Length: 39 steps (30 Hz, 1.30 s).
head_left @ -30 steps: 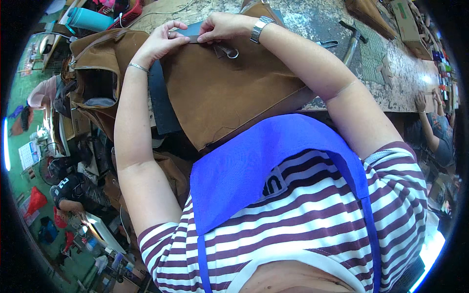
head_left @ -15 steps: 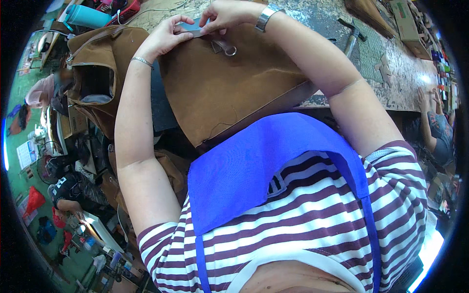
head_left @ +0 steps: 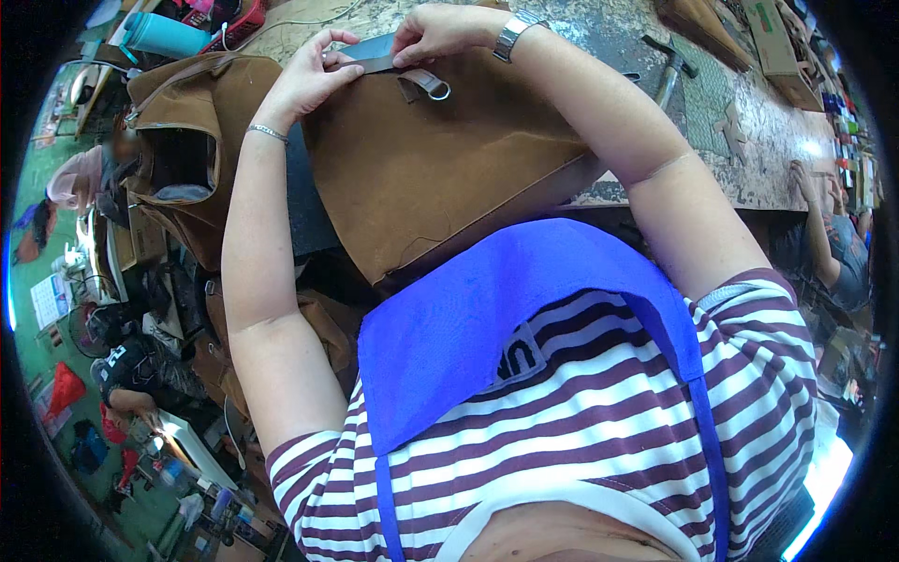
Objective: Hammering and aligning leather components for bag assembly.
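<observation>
A large brown suede-like bag or panel (head_left: 440, 169) lies in front of me, its near edge against my apron. At its far edge is a flat grey-blue strip (head_left: 375, 51). My left hand (head_left: 320, 77) pinches the strip's left end between thumb and fingers. The right end is gripped by my right hand (head_left: 442, 34), thumb and fingertips pressed together on it. Just below the right hand, a short leather tab (head_left: 420, 82) with a metal ring lies on the brown material. How the strip joins the panel is hidden by my fingers.
A brown bag (head_left: 206, 112) with an open pocket stands at the left, beside a turquoise bottle (head_left: 169, 36). On the worn table (head_left: 604, 47) lie a hammer (head_left: 670, 75) and leather scraps. A cardboard box (head_left: 785, 56) is at the far right. Other people work on both sides.
My right hand has shifted slightly, and more of the grey-blue strip shows between my hands. The ring tab has turned and moved a little up and left.
</observation>
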Each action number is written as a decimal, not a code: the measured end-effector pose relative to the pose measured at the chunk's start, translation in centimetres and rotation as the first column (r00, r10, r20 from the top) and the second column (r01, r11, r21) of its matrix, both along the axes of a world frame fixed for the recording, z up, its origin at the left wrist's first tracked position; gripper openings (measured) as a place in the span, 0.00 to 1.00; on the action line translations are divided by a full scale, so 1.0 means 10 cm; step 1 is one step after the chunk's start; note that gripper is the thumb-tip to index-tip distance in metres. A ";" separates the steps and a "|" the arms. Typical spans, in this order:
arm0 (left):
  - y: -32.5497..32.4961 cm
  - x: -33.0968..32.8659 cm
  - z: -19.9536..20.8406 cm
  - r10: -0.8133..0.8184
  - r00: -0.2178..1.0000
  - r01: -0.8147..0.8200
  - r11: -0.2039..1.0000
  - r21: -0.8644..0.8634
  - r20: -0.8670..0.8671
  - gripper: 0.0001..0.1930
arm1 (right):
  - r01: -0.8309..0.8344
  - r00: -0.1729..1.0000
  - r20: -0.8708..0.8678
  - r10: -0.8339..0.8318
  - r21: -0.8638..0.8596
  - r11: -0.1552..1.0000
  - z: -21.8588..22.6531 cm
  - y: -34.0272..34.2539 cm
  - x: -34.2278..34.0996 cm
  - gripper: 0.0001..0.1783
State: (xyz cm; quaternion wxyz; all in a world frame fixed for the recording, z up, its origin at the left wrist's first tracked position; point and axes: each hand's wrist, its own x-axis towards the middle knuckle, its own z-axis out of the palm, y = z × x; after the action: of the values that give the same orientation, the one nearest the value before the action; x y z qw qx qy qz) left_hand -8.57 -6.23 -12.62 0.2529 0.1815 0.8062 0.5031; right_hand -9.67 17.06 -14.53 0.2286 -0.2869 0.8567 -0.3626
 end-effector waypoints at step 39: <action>0.22 0.09 -0.16 0.043 0.973 -0.054 0.998 -0.044 -0.229 0.14 | -0.143 0.978 -0.137 0.159 0.124 0.982 0.23 0.20 -0.15 0.13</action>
State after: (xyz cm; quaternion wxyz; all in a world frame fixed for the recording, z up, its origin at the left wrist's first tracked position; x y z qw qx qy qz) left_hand -7.71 -4.08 -14.17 0.1511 0.2119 0.8464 0.4647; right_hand -11.18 19.05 -12.20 0.2080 -0.3637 0.8660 -0.2730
